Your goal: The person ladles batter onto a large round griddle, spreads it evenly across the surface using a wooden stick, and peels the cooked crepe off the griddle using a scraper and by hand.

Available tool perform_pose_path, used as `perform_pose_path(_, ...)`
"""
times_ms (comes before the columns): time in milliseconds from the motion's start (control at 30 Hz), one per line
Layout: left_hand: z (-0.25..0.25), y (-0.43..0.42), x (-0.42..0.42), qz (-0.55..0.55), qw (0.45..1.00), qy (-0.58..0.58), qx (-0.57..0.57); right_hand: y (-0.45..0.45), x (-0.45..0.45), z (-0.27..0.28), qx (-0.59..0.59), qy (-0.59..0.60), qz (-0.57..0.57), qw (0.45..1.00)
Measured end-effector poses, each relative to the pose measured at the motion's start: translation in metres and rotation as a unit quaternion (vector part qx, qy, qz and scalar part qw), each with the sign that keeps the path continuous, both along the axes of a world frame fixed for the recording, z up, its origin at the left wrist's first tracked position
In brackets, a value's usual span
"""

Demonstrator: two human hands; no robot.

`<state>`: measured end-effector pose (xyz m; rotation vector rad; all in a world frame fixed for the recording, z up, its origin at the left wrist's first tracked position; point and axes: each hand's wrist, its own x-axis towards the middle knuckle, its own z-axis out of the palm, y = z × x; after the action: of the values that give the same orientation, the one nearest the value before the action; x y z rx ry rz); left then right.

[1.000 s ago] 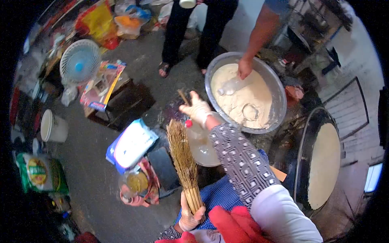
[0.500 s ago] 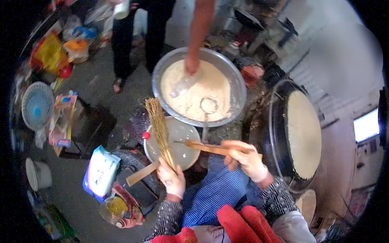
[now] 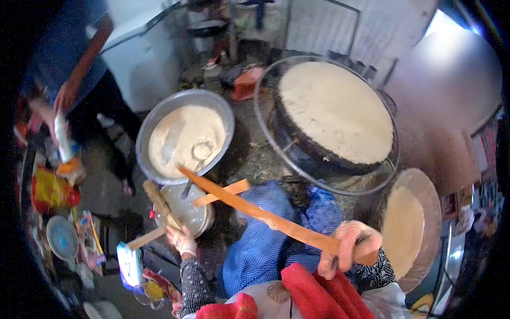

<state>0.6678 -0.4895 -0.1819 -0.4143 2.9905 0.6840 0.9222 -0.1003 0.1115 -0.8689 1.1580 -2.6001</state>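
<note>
My right hand is closed around one end of a long flat wooden stick, which slants up and left across my lap, its far tip near the batter basin. Lower left, my left hand grips a straw brush with its bristles pointing up. A short flat wooden piece sticks out left of that hand; whether the hand holds it I cannot tell. Behind the brush is a white bucket of cloudy liquid. Another wooden piece shows over the bucket, partly behind the long stick.
A round griddle covered with a pale sheet stands ahead right. Batter and a ladle are in the metal basin. A tub of pale contents is at right. Another person stands left, holding a white bottle.
My view has swung right. My right hand has moved away from the bucket, and the stick is seen at full length. The other person's arm has left the basin.
</note>
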Motion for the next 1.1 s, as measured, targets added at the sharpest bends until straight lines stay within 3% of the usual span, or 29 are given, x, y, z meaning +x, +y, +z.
perform_pose_path(100, 0.025, 0.014, 0.016, -0.063, 0.982, 0.179, -0.002, 0.007, 0.047, -0.003, 0.076, -0.12, -0.177, 0.974)
perform_pose_path(167, 0.05, 0.042, 0.019, -0.136, 0.939, 0.314, 0.041, 0.011, 0.063, -0.001, 0.125, -0.245, -0.297, 0.914)
perform_pose_path(200, 0.06, 0.059, 0.016, -0.178, 0.926, 0.326, 0.062, 0.016, 0.072, -0.003, 0.125, -0.321, -0.352, 0.87)
perform_pose_path(267, 0.126, 0.127, 0.036, -0.282, 0.908, 0.303, 0.071, 0.043, 0.093, -0.06, 0.234, -0.285, -0.49, 0.79)
perform_pose_path(300, 0.137, 0.159, 0.038, -0.351, 0.871, 0.332, 0.095, 0.048, 0.098, -0.066, 0.299, -0.3, -0.54, 0.728)
perform_pose_path(367, 0.161, 0.229, 0.041, -0.44, 0.843, 0.297, 0.089, 0.064, 0.107, -0.083, 0.293, -0.312, -0.592, 0.683)
perform_pose_path(467, 0.16, 0.33, 0.036, -0.61, 0.718, 0.329, 0.068, 0.096, 0.119, -0.097, 0.24, -0.407, -0.597, 0.648)
perform_pose_path(500, 0.154, 0.357, 0.038, -0.639, 0.702, 0.313, -0.039, 0.118, 0.124, -0.15, 0.352, -0.337, -0.637, 0.598)
perform_pose_path(567, 0.132, 0.394, 0.045, -0.702, 0.641, 0.277, -0.141, 0.158, 0.152, -0.201, 0.51, -0.272, -0.674, 0.46)
perform_pose_path(600, 0.136, 0.41, 0.063, -0.722, 0.62, 0.14, -0.273, 0.176, 0.161, -0.185, 0.524, -0.33, -0.673, 0.405)
perform_pose_path(633, 0.126, 0.414, 0.077, -0.724, 0.656, 0.103, -0.185, 0.193, 0.171, -0.168, 0.533, -0.388, -0.664, 0.353)
perform_pose_path(700, 0.123, 0.425, 0.115, -0.725, 0.667, 0.074, -0.158, 0.214, 0.195, -0.15, 0.46, -0.435, -0.693, 0.344)
perform_pose_path(733, 0.119, 0.429, 0.133, -0.714, 0.684, 0.076, -0.126, 0.213, 0.185, -0.14, 0.435, -0.39, -0.719, 0.377)
perform_pose_path(767, 0.134, 0.431, 0.153, -0.731, 0.669, 0.083, -0.106, 0.212, 0.176, -0.13, 0.409, -0.344, -0.739, 0.411)
perform_pose_path(800, 0.156, 0.429, 0.173, -0.741, 0.665, 0.027, -0.091, 0.188, 0.161, -0.092, 0.402, -0.318, -0.731, 0.45)
perform_pose_path(833, 0.15, 0.42, 0.182, -0.757, 0.642, 0.122, 0.009, 0.169, 0.152, -0.085, 0.4, -0.298, -0.684, 0.533)
perform_pose_path(900, 0.108, 0.393, 0.22, -0.767, 0.582, 0.235, 0.138, 0.126, 0.127, -0.056, 0.466, -0.2, -0.572, 0.645)
perform_pose_path(933, 0.078, 0.381, 0.235, -0.776, 0.553, 0.249, 0.173, 0.099, 0.11, -0.039, 0.528, -0.12, -0.509, 0.669)
perform_pose_path(1000, 0.062, 0.351, 0.238, -0.808, 0.546, -0.004, 0.22, 0.067, 0.093, -0.041, 0.507, -0.205, -0.363, 0.754)
perform_pose_path(1033, 0.047, 0.337, 0.231, -0.792, 0.556, 0.113, 0.225, 0.054, 0.08, -0.036, 0.556, -0.165, -0.331, 0.745)
perform_pose_path(1100, 0.024, 0.318, 0.225, -0.709, 0.605, 0.026, 0.361, 0.033, 0.059, -0.033, 0.622, -0.144, -0.259, 0.724)
